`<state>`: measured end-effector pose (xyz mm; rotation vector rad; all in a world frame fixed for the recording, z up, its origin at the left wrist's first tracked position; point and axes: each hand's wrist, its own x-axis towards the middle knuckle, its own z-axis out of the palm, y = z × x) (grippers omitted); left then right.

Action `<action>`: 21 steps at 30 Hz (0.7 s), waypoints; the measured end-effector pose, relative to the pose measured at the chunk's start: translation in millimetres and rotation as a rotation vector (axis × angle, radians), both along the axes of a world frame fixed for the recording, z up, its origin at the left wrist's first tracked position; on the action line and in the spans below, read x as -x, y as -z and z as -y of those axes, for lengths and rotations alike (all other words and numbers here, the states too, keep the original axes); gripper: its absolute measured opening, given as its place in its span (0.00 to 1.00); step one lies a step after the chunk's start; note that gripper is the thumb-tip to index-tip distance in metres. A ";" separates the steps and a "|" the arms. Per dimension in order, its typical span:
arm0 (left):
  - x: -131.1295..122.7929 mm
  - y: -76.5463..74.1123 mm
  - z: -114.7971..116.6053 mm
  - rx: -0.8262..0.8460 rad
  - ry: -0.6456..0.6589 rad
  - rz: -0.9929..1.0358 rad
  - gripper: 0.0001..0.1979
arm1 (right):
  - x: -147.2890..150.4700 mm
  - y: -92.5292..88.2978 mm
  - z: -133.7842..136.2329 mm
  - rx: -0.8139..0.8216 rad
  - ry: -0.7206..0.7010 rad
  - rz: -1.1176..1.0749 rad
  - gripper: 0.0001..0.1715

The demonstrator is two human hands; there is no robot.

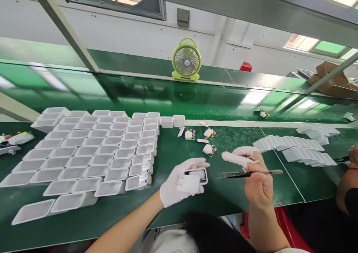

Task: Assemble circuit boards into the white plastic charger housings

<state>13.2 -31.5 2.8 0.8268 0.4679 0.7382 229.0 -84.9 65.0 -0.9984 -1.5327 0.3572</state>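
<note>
White shell [195, 175] sits in the left hand [181, 184]. The gloved fingers [192, 163] curl over its top edge and clamp it against the palm, with the open mouth facing up and right. It's held just above the bench [173, 208], near the front edge, about mid-width.

Right hand [258, 182] pinches the tweezers [248, 174] between thumb and curled fingers. They lie level, tips pointing left at the shell, close but not touching. Index finger [235, 158], in a white cot, sticks out straight to the left above the tweezers.

Just past both hands, toward the far edge, are three circuit boards [209, 149], each with a white part on top, lying loose and slightly apart.

Left half of the bench:
- Block of empty shells [97, 148] in tight rows, mouths up.
- It runs from the far edge nearly to the front-left corner.
- The front rows are tipped on their sides.

Right half of the bench:
- Overlapped row of white covers [293, 148], leaning on each other.
- Co-worker's forearm [345, 189] comes in at the right edge, well apart from the tweezers.

Beyond the far edge:
- Green belt [195, 100] with one stray board [264, 114] on it.
- Green fan [186, 61] stands upright on the ledge behind the belt.
- Cardboard boxes [332, 78] sit at the far right.
</note>
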 end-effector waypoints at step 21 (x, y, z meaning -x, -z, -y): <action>-0.8 -7.2 0.1 -0.023 0.016 -0.027 0.24 | 18.5 15.5 19.3 -0.380 0.041 0.398 0.19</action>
